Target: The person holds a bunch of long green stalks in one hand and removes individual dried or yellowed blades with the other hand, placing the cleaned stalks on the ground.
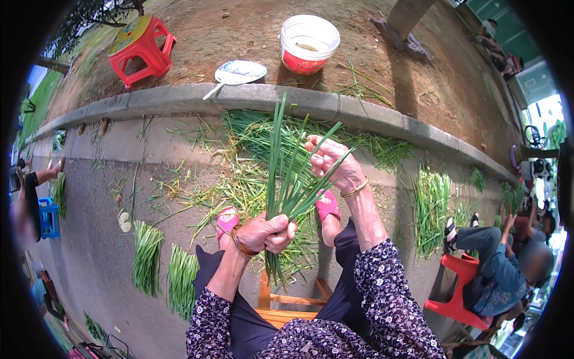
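My left hand (266, 233) is closed around the lower part of a bunch of long green chives (275, 161), whose leaves fan upward and to the right above my knees. My right hand (335, 164) is beside the upper right leaves, fingers curled in; a leaf crosses in front of it, and I cannot make out whether anything is pinched there. Beyond my hands a large heap of loose chives (254, 131) lies along the kerb. Yellowish trimmed leaves (239, 188) are strewn around my pink shoes (327, 204).
Chive bundles lie on the pavement at left (147, 257) and right (431, 209). Past the kerb (287, 99) are a hand fan (240, 72), a white-and-red bucket (310, 45) and a red stool (140, 51). Another person (502, 275) sits close on the right.
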### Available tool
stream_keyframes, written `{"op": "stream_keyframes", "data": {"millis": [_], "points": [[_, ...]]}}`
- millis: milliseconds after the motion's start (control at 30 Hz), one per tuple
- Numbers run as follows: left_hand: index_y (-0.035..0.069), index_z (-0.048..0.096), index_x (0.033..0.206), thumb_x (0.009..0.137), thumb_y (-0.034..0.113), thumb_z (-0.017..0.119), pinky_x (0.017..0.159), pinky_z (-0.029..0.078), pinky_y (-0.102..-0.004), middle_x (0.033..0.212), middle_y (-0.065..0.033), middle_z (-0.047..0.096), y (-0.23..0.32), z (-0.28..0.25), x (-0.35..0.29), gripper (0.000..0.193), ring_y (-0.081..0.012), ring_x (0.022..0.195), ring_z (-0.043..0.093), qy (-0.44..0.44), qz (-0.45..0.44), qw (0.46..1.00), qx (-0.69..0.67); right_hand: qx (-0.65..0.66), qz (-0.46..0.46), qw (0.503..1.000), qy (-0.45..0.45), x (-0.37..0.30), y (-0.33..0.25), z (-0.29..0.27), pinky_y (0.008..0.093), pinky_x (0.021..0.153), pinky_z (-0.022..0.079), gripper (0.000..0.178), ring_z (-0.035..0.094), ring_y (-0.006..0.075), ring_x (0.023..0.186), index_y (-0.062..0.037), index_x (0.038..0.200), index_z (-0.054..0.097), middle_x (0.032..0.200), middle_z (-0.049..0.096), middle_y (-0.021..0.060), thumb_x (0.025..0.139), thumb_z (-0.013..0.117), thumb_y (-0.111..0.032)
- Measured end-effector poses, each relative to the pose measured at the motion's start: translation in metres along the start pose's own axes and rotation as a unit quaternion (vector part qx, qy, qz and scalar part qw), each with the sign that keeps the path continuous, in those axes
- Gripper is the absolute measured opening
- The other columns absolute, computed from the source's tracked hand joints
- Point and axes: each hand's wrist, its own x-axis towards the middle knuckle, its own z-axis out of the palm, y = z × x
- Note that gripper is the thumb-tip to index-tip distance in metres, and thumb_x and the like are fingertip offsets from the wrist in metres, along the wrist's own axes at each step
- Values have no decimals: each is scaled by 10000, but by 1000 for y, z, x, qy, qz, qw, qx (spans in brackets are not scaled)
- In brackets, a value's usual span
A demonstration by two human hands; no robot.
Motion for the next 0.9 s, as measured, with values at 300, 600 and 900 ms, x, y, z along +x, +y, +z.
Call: {"op": "stream_keyframes", "data": {"millis": [300, 600, 900], "points": [[47, 540, 808, 854, 381, 427, 356, 185, -222, 442, 60, 267, -1, -2, -1, 355, -61, 374, 226, -7, -1, 1000, 1, 91, 137, 983, -85, 4, 6, 4, 182, 361, 396, 457, 497, 76, 565, 12, 1115, 398, 1118, 484, 170, 837, 471, -343], [43, 533, 809, 865, 380, 396, 358, 193, -225, 442, 61, 253, -1, -1, 0, 368, -60, 372, 223, -15, 7, 1000, -5, 77, 50, 991, -97, -1, 1, 4, 167, 364, 372, 344, 436, 49, 511, 12, 1112, 413, 992, 542, 114, 841, 485, -187], [37, 526, 837, 857, 366, 431, 354, 175, -217, 442, 58, 268, -3, -4, 0, 343, -61, 379, 232, -19, 10, 999, -26, 26, 22, 997, -71, -7, -2, 12, 121, 360, 314, 266, 441, 16, 513, -11, 1013, 492, 835, 563, 34, 810, 544, -174]]}}
